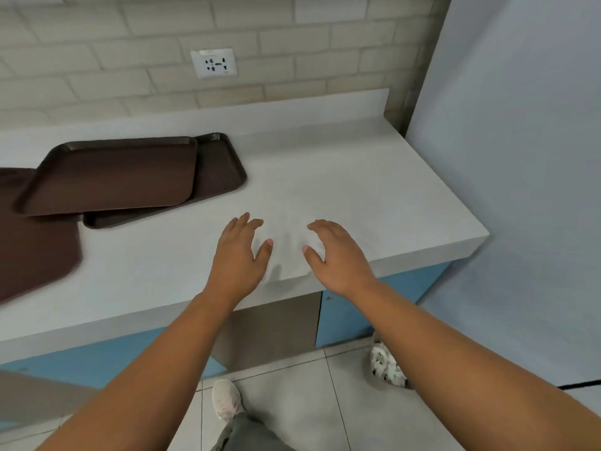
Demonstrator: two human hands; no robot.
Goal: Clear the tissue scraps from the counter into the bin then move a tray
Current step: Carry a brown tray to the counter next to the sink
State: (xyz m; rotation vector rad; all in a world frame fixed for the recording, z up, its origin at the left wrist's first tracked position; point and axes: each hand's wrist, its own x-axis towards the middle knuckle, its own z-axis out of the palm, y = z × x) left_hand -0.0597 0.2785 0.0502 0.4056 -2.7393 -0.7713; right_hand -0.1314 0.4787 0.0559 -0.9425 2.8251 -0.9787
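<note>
Tissue scraps [388,364] sit in bin [377,372] on floor, below counter [325,177] edge, partly behind right forearm. Left hand [239,252] and right hand [338,255] near counter's front edge — fingers spread, holding nothing; contact with surface unclear. Brown trays [130,177] overlap at counter's left. Wall socket [213,63] markings unreadable.

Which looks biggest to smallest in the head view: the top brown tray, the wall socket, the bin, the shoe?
1. Top brown tray
2. Bin, partly hidden behind the right arm
3. Shoe, close to the bin, so that order is unsure
4. Wall socket
</note>
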